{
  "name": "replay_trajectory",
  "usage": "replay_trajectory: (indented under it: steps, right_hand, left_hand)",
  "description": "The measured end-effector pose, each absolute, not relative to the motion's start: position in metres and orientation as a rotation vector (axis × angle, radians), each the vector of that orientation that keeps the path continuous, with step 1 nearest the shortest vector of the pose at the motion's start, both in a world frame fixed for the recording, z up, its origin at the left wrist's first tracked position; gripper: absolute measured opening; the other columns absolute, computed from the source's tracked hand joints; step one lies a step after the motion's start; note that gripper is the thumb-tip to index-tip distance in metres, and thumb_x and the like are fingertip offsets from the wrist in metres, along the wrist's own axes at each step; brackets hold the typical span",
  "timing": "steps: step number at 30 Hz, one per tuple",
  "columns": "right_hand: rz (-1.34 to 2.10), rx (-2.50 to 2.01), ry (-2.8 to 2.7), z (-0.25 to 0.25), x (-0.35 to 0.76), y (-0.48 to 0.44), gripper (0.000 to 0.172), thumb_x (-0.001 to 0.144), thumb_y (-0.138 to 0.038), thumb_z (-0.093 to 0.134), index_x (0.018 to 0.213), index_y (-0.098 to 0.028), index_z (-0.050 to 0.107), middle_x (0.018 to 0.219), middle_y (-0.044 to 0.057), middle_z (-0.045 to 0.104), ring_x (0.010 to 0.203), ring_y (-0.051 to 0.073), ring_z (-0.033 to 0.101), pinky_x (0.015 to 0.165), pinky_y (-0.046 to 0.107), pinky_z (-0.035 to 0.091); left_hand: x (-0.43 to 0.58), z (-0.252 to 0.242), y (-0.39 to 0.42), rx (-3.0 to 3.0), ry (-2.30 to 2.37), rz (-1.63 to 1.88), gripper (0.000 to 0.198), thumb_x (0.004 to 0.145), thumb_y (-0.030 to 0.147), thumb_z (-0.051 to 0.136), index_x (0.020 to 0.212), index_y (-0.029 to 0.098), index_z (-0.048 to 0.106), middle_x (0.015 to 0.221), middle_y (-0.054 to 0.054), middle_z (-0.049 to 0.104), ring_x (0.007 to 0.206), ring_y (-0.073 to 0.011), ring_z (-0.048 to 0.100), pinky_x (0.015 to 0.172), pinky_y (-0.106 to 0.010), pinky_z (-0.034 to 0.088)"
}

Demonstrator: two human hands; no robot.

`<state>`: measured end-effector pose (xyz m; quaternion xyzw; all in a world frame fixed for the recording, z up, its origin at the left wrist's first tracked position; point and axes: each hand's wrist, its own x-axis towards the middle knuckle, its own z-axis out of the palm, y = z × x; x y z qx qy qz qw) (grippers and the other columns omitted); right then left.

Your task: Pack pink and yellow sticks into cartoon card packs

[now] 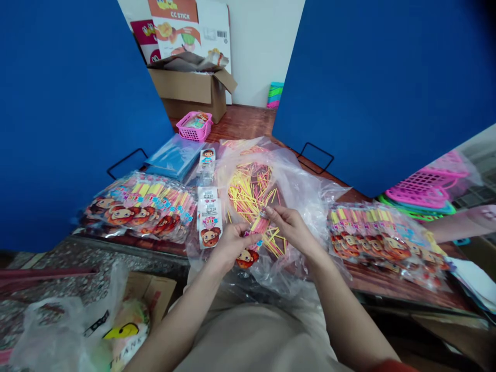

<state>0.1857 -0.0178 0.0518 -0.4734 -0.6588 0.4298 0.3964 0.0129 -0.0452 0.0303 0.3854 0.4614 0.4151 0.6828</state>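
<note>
Blue panels fence a wooden table (pixel 248 124). At its left lies a heap of filled packets (pixel 143 206), with a pink basket (pixel 195 125) and an open cardboard box (pixel 191 88) well behind it. Just right of the heap sits a short stack of empty sleeves (pixel 210 222).

The person's left hand (pixel 230 245), forearm angled up from the lap, curls around a printed packet (pixel 247 257), thumb on top and fingers beneath. It holds the packet above the table's near edge, over a clear plastic bag (pixel 306 191) of loose sticks (pixel 248 188). A bundle of sticks (pixel 260 225) slants up and to the right from the packet. Whether their lower ends sit inside its mouth is hard to tell from this view.

The right hand (pixel 292 227), wrist bent inward, pinches the bundle's upper end between thumb and forefinger, the other fingers loosely folded.

The packet looks like thin, slick film, light and floppy, and is probably best gripped by its edges near the opening. The sticks appear light and slender and are likely to fan out or slip unless held close together.

Further right lie a second heap of packets (pixel 383 240) and stacked pink baskets (pixel 422 188). Another person's forearm (pixel 461 225) shows at the frame's edge.
</note>
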Motion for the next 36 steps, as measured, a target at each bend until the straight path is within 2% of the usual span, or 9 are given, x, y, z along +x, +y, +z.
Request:
replay_trajectory:
  steps: [3,8,15,20,23,25,27,32,36]
  right_hand:
    - [1.106,-1.163,-1.726,0.052,0.184,-0.017,0.043,0.086,-0.058,0.057,0.066,-0.02,0.056,0.06,-0.003,0.048,0.057,0.012,0.042,0.055,0.025,0.034]
    - [1.03,-1.134,-1.585,0.052,0.178,-0.018,0.034,0.09,-0.053,0.054,0.088,-0.022,0.065,0.08,0.002,0.065,0.073,0.017,0.058,0.065,0.027,0.043]
    - [0.797,-1.244,-1.96,0.051,0.172,-0.017,0.032,0.09,-0.048,0.058,0.075,-0.02,0.064,0.071,0.003,0.066,0.066,0.018,0.059,0.064,0.029,0.041]
    - [0.941,-1.171,-1.518,0.043,0.172,-0.015,0.03,0.088,-0.049,0.06,0.099,-0.021,0.062,0.092,0.006,0.07,0.079,0.019,0.065,0.072,0.03,0.049]
    - [1.119,-1.195,-1.388,0.028,0.177,-0.012,0.037,0.083,-0.053,0.065,0.099,-0.02,0.06,0.088,0.006,0.07,0.078,0.02,0.066,0.073,0.032,0.052]
    - [1.191,-1.23,-1.466,0.017,0.179,-0.01,0.038,0.082,-0.054,0.065,0.095,-0.019,0.062,0.084,0.006,0.069,0.076,0.02,0.066,0.071,0.031,0.051]
    - [1.177,-1.264,-1.58,0.008,0.177,-0.009,0.038,0.083,-0.055,0.061,0.091,-0.018,0.063,0.082,0.006,0.068,0.074,0.019,0.064,0.068,0.03,0.049]
    - [0.998,-1.312,-1.781,0.004,0.166,-0.009,0.035,0.088,-0.053,0.055,0.089,-0.019,0.064,0.082,0.006,0.069,0.072,0.02,0.062,0.066,0.03,0.046]
    - [0.912,-1.328,-1.856,0.006,0.163,-0.007,0.032,0.09,-0.049,0.053,0.088,-0.019,0.065,0.08,0.005,0.07,0.072,0.019,0.063,0.067,0.029,0.045]
  left_hand:
    - [0.013,0.029,-0.045,0.858,1.05,0.969,0.032,0.052,0.037,0.089,0.071,0.015,0.075,0.067,-0.002,0.07,0.059,-0.0118,0.056,0.06,-0.023,0.043]
    - [0.005,0.031,-0.043,0.85,1.058,0.995,0.033,0.054,0.037,0.087,0.078,0.016,0.077,0.071,-0.004,0.072,0.062,-0.0142,0.059,0.063,-0.025,0.045]
    - [-0.002,0.027,-0.047,0.891,1.104,0.999,0.031,0.052,0.039,0.087,0.067,0.015,0.074,0.063,-0.001,0.067,0.058,-0.0115,0.053,0.058,-0.023,0.041]
    - [-0.038,0.04,-0.037,0.995,1.248,1.075,0.035,0.055,0.042,0.084,0.071,0.013,0.072,0.062,0.0,0.065,0.052,-0.0112,0.051,0.053,-0.024,0.04]
    - [-0.102,0.055,-0.015,1.166,1.523,1.326,0.04,0.05,0.043,0.085,0.071,0.013,0.068,0.061,0.001,0.062,0.058,-0.0133,0.054,0.058,-0.025,0.042]
    - [-0.153,0.067,0.002,1.266,1.737,1.423,0.048,0.05,0.044,0.084,0.084,0.012,0.068,0.074,-0.002,0.067,0.07,-0.0177,0.06,0.068,-0.028,0.045]
    - [-0.196,0.077,0.017,1.376,2.014,1.314,0.053,0.057,0.044,0.081,0.097,0.012,0.068,0.085,-0.006,0.07,0.08,-0.0226,0.063,0.074,-0.031,0.047]
    - [-0.227,0.087,0.029,1.587,2.731,0.53,0.054,0.075,0.034,0.068,0.125,0.014,0.059,0.116,-0.018,0.063,0.105,-0.0343,0.06,0.085,-0.04,0.045]
    - [-0.191,0.083,0.01,1.85,2.959,0.448,0.043,0.088,0.035,0.049,0.124,0.013,0.059,0.124,-0.023,0.055,0.118,-0.0397,0.049,0.09,-0.046,0.042]
